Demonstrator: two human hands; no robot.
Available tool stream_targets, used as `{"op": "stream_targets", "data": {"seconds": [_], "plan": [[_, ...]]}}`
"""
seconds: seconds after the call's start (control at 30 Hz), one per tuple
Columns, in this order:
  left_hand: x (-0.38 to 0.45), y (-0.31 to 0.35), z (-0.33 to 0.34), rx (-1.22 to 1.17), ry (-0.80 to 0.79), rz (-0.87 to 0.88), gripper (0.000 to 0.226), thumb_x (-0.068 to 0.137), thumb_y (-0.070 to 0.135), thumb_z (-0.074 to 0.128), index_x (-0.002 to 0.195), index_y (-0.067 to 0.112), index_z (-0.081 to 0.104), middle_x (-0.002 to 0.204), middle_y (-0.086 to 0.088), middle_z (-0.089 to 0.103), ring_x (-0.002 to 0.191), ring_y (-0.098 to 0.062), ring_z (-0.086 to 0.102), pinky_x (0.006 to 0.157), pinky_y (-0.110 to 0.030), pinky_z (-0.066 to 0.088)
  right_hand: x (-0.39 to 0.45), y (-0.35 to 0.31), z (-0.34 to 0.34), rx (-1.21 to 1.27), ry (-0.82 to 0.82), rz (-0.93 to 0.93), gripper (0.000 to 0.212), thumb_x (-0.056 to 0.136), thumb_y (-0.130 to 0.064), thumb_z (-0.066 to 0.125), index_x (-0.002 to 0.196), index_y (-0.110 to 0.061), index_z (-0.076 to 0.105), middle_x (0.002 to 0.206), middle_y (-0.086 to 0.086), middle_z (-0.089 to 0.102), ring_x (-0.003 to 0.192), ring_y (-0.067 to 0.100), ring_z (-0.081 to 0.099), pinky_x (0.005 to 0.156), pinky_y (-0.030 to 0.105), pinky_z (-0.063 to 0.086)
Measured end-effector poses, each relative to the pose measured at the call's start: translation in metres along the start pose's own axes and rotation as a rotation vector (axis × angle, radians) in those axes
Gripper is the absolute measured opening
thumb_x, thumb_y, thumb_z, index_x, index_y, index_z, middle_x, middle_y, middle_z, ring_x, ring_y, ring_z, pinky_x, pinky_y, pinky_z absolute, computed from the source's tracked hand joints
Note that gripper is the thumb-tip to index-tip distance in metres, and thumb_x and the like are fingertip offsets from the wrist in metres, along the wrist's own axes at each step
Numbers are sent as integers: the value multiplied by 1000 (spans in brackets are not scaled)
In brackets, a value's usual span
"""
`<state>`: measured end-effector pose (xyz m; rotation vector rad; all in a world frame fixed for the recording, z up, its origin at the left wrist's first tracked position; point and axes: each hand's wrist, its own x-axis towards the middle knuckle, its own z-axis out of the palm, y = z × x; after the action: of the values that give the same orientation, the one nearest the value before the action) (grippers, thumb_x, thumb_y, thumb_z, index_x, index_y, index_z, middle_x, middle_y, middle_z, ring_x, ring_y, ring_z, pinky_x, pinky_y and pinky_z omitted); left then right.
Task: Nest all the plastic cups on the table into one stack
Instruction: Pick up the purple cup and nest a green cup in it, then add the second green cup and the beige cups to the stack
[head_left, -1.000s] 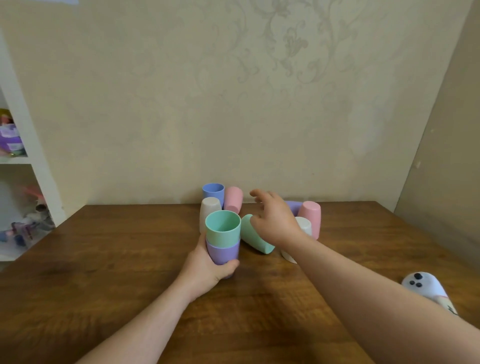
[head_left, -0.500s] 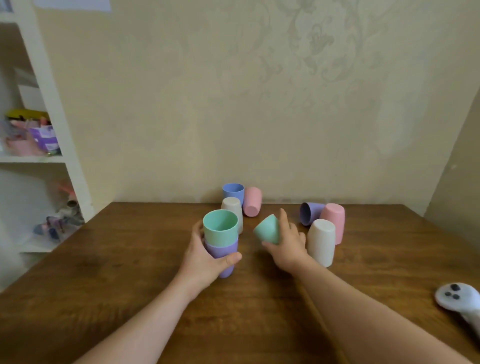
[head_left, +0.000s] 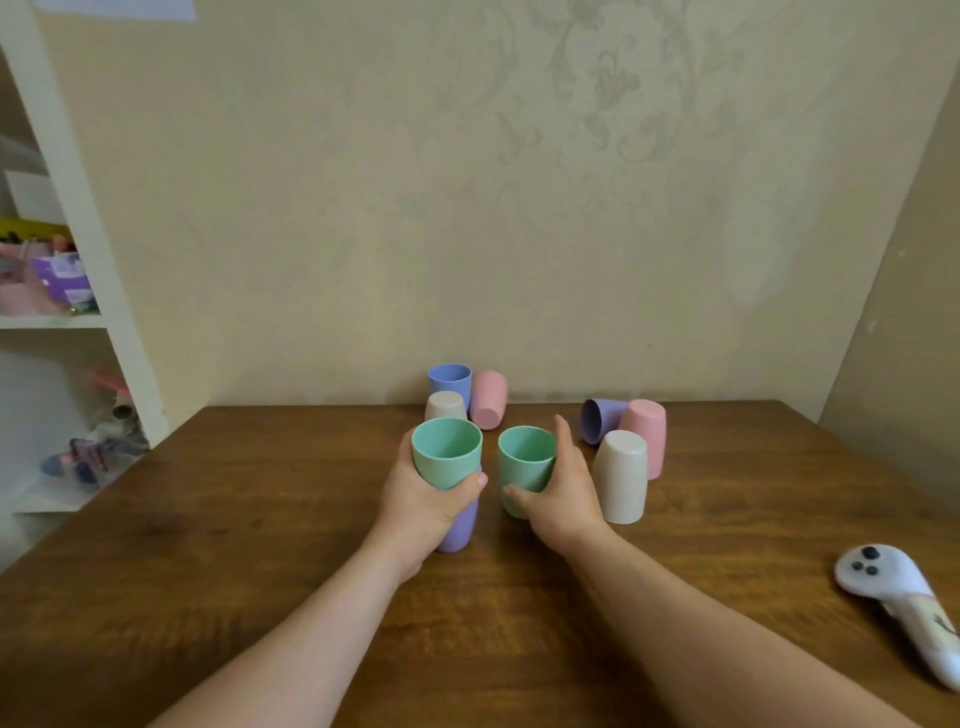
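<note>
The left hand (head_left: 423, 499) is wrapping its fingers (head_left: 470, 480) around a two-cup stack (head_left: 451, 483), a green cup nested mouth-up in a purple cup (head_left: 460, 527), and is holding it upright near the middle of the wooden counter (head_left: 208, 545); whether the purple base is touching the wood is hard to tell from this angle. Just beside it, the right hand (head_left: 563, 493) is gripping a second green cup (head_left: 524, 465), thumb across the front and fingers (head_left: 563, 441) curled round the far side, the mouth facing up and tilting slightly toward the camera.

Behind the stack, a beige cup (head_left: 445, 406) is standing upside down, with a blue cup (head_left: 449, 382) sitting upright behind it and a pink cup (head_left: 488, 399) leaning or lying beside the blue one. To the right of the right hand, another beige cup (head_left: 621, 475) is standing upside down, a second pink cup (head_left: 644, 434) is standing inverted just behind it, and a purple cup lying on its side (head_left: 600, 418) is showing its mouth toward the left.

A white controller (head_left: 893, 587) is lying well apart at the counter's right edge. A white shelf unit (head_left: 78, 208) with cluttered items is standing at the left.
</note>
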<state>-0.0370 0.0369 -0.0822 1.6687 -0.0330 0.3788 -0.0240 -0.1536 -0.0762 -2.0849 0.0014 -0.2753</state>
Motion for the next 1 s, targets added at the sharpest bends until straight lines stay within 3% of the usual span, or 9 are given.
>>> {"op": "stream_targets", "data": {"seconds": [0.07,0.17,0.27,0.4,0.6,0.67,0.8,0.9,1.0], "plan": [[1,-1,1,-18,5,0,68,75,13,99,126,38,62,115,17,78,107,-6,73,95,-33,58,2,-20,-13,60,37,-9,120,78,-33,90,170,-31,12,146,-5,55,140,20,54,114,39,48],[1,-1,9,-30,-10,-8,67,75,10,99,125,38,63,112,19,79,104,-3,74,94,-32,58,12,-69,-43,170,112,-59,104,85,-28,87,167,-24,23,128,-10,57,116,12,58,99,28,45],[2,3,22,-38,-37,-33,70,70,19,100,127,36,64,110,16,81,104,-8,76,96,-39,60,22,-118,-68,212,145,-173,82,83,-28,92,148,-27,43,123,-11,65,111,13,63,102,33,53],[4,12,37,8,-71,-24,76,60,43,96,128,43,61,119,12,78,114,-15,73,103,-45,59,19,-151,-79,37,-39,-311,94,80,-25,92,158,-26,40,131,-7,63,115,17,67,98,32,55],[6,24,48,16,-132,-16,58,76,29,92,124,43,62,113,12,77,110,-13,73,95,-39,62,7,-111,-50,-151,-208,-273,92,77,-29,89,155,-26,41,140,-1,61,126,21,62,104,38,54],[5,22,48,14,-120,5,60,76,27,89,121,52,59,116,12,77,112,-13,74,97,-43,63,0,-89,-39,-69,-238,-194,86,71,-39,89,145,-34,43,134,-7,64,124,20,64,105,47,56],[5,21,48,-1,-134,5,61,74,30,91,123,53,62,118,14,78,113,-11,74,101,-47,63,9,-74,-36,-72,-246,-185,102,59,-58,83,148,-46,36,142,-9,61,136,25,55,110,49,53],[4,18,48,-31,-111,-1,63,72,32,96,120,55,62,116,14,80,112,-14,76,96,-42,63,19,-78,-57,-213,-334,-207,118,66,-46,74,167,-46,13,165,3,42,155,33,35,123,53,38],[4,8,47,-49,-94,-47,69,72,24,101,128,38,62,118,8,79,113,-18,75,94,-37,61,33,-68,-94,-599,-332,-225,103,82,-25,62,171,-40,12,173,4,29,157,37,23,125,55,31]]}}
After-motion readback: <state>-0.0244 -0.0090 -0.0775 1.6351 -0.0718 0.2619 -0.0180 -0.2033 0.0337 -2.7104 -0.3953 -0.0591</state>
